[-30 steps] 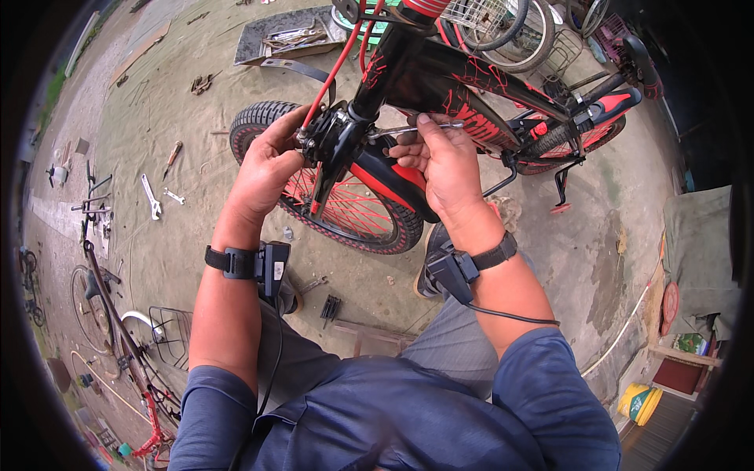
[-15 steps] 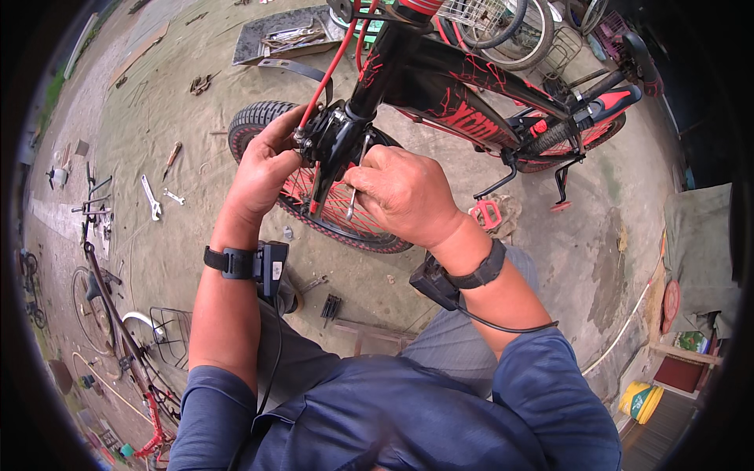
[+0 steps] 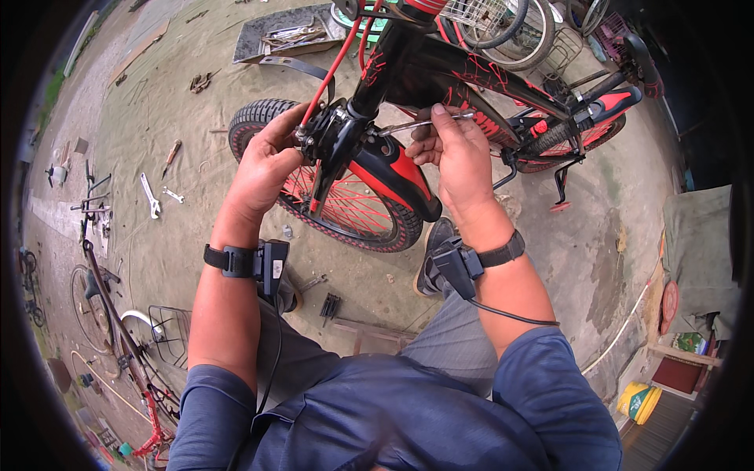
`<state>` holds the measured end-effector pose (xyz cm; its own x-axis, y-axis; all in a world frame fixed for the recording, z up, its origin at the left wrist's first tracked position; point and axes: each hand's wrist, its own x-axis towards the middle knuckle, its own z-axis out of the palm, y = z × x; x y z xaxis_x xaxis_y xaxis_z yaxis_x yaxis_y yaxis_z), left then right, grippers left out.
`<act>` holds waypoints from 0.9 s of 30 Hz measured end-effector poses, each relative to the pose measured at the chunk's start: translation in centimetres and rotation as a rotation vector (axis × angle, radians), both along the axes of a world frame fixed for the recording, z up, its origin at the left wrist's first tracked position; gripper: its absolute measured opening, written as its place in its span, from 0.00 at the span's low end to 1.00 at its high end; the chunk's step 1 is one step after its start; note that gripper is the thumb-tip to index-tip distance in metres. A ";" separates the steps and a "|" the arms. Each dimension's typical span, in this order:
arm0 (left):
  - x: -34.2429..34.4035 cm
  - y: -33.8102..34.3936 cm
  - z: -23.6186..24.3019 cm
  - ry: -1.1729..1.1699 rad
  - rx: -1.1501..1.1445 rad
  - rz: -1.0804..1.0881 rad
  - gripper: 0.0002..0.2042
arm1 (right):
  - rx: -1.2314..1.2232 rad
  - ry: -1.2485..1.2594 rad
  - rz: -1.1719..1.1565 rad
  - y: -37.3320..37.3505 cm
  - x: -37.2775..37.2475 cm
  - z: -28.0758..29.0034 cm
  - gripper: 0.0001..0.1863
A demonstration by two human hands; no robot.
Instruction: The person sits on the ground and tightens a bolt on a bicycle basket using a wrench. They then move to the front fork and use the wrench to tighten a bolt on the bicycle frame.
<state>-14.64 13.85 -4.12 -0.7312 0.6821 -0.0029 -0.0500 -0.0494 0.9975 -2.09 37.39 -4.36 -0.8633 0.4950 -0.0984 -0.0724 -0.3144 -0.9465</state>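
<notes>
A black and red bicycle (image 3: 440, 86) stands in front of me, its front wheel (image 3: 357, 212) toward me. My left hand (image 3: 263, 169) closes around the front brake caliper (image 3: 314, 137) at the fork, above the tyre; some of its fingertips are hidden behind the parts. My right hand (image 3: 455, 153) pinches a slim metal wrench (image 3: 412, 125) between thumb and fingers. The wrench lies nearly level, its far end at a bolt beside the fork crown. Just below that end, a red and black mudguard (image 3: 400, 184) curves over the wheel.
On the ground cloth at left lie an adjustable wrench (image 3: 150, 196), a small spanner (image 3: 173, 195) and a screwdriver (image 3: 172, 157). A grey tray (image 3: 247, 51) of tools sits beyond the wheel. Another bicycle (image 3: 118, 314) is at lower left. A yellow bucket (image 3: 640, 403) stands at lower right.
My right hand has moved right and turned, and the wrench has swung from near upright to nearly level, uncovering the mudguard. The left hand stays at the brake caliper.
</notes>
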 end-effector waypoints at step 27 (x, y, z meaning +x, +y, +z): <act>-0.1 0.1 -0.5 -0.036 0.075 0.027 0.35 | 1.408 0.362 0.202 -4.5 1.0 0.6 0.17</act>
